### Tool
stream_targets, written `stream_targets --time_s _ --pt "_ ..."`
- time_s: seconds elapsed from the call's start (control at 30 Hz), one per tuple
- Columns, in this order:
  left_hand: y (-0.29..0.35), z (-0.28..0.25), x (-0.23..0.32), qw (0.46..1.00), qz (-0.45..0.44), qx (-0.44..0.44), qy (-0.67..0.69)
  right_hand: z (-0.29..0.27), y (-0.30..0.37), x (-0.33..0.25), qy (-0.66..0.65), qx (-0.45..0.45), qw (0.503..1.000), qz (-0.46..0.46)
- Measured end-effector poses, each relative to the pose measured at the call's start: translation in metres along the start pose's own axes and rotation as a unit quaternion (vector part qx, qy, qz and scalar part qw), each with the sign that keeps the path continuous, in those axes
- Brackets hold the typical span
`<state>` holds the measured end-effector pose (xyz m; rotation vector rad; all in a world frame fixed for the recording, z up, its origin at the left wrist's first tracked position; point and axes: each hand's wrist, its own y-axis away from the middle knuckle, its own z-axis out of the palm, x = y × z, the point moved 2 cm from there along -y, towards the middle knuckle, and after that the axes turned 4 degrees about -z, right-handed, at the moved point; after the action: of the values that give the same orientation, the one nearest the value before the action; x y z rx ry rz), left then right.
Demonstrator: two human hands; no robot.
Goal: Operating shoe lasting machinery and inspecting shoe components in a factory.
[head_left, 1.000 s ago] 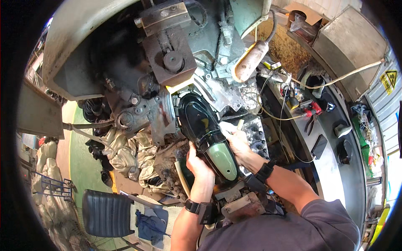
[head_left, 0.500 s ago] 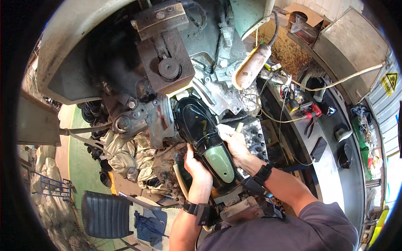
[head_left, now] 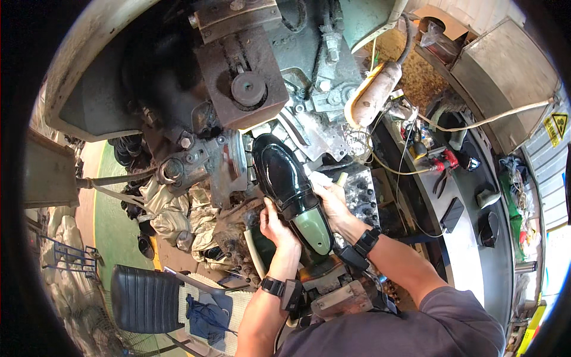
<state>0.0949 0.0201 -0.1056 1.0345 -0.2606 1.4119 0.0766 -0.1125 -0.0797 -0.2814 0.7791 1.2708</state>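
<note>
A glossy black loafer (head_left: 279, 163) sits on a green shoe last (head_left: 313, 229), its toe pointing away from me toward the machine's metal plates. My left hand (head_left: 278, 227) is closed on the shoe's left side near the heel, thumb up along the edge. On the opposite side, my right hand (head_left: 334, 205) grips the shoe, its fingers partly hidden. Something white, perhaps a cloth (head_left: 320, 179), shows at the right fingertips. The sole faces down and is out of sight.
A dark metal block (head_left: 241, 77) of the machine overhangs the toe. A worn lamp-like housing (head_left: 373, 95) hangs at right. Beyond it, a bench holds a phone (head_left: 452, 213), pliers (head_left: 441, 182) and a red tool (head_left: 444, 159). A black chair (head_left: 146, 298) and cloth bundles stand left.
The shoe's toe, earlier close among the machine's dark parts, now shows more fully and catches more light. Both hands keep their hold. The whole view has shifted slightly.
</note>
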Motion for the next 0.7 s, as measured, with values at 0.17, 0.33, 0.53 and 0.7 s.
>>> stream_targets --time_s 0.17,0.33,0.53,0.7 --pt "-0.001 0.004 0.003 0.998 -0.040 -0.025 0.048 0.007 0.009 -0.009 0.036 0.058 0.998 0.019" --pt "0.001 0.004 0.004 0.989 -0.096 -0.046 0.103 0.009 0.016 -0.012 0.048 0.075 0.995 0.046" --pt "0.010 0.011 0.008 0.980 -0.141 -0.085 0.114 0.001 0.015 -0.012 0.053 0.024 0.997 0.051" --pt "0.009 0.011 0.016 0.985 -0.132 -0.108 0.003 -0.011 0.004 -0.011 0.203 -0.013 0.977 -0.064"
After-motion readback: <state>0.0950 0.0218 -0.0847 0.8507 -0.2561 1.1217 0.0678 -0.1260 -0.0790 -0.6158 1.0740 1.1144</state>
